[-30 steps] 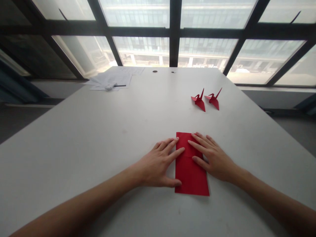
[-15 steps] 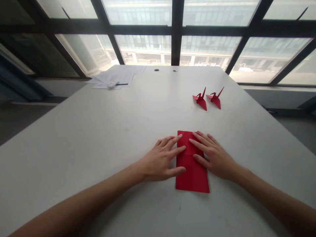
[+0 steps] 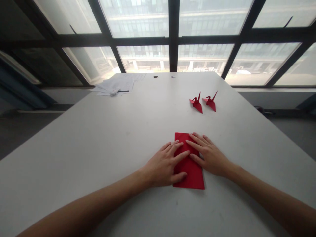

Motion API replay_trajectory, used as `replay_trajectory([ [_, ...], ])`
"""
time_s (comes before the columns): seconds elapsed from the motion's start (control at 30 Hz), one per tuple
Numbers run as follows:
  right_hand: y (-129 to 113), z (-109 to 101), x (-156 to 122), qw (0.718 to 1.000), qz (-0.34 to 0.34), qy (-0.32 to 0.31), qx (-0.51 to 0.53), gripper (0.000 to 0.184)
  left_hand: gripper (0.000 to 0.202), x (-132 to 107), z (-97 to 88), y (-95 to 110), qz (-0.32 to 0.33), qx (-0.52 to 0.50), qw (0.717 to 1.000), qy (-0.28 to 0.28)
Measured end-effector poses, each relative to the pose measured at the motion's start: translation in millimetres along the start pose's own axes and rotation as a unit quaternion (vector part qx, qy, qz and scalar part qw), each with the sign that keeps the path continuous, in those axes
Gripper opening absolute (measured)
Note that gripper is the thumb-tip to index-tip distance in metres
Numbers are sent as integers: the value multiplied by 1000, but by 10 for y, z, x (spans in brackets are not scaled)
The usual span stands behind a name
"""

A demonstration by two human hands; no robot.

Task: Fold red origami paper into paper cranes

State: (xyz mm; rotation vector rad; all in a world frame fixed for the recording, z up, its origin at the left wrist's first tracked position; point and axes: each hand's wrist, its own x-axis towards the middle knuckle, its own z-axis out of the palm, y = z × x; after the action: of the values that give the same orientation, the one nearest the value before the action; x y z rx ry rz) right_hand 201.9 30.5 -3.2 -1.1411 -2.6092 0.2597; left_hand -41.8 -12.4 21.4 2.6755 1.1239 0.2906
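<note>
A red sheet of paper (image 3: 191, 177), folded into an upright rectangle, lies flat on the white table in front of me. Over its left side rests my left hand (image 3: 169, 163), fingers spread, with the fingertips on the paper. My right hand (image 3: 209, 154) lies on the right edge, its fingers also stretched out and touching the upper part. Both hands are open, and they cover portions of the paper's two long edges. Beyond the right hand stand two red origami cranes, the left crane (image 3: 197, 104) and the right crane (image 3: 210, 102), side by side.
White paper sheets (image 3: 108, 86) lie at the far left of the table (image 3: 98, 141), with a crumpled white piece (image 3: 114, 92) and a dark pen-like stick (image 3: 123, 91) on them. A round dark disc (image 3: 155, 77) is near the far edge. Large windows stand behind.
My left hand has slid further right across the paper, its fingers reaching closer to the right hand. My right hand stays nearly in place. The camera view has tilted up slightly.
</note>
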Motion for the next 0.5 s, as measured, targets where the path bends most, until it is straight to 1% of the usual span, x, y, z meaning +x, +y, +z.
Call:
replay_trajectory([
  [0.13,-10,-11,1,1000,3,-1,-2,54,77,-37,13,-57,7,1,1000,-14],
  [0.37,-14,-24,-1,1000,6,-9,-8,54,96,-19,-64,-137,20,-31,997,-67],
  [0.5,-2,-14,-2,1000,5,-6,-4,54,104,3,-86,-139,14,-36,997,-72],
])
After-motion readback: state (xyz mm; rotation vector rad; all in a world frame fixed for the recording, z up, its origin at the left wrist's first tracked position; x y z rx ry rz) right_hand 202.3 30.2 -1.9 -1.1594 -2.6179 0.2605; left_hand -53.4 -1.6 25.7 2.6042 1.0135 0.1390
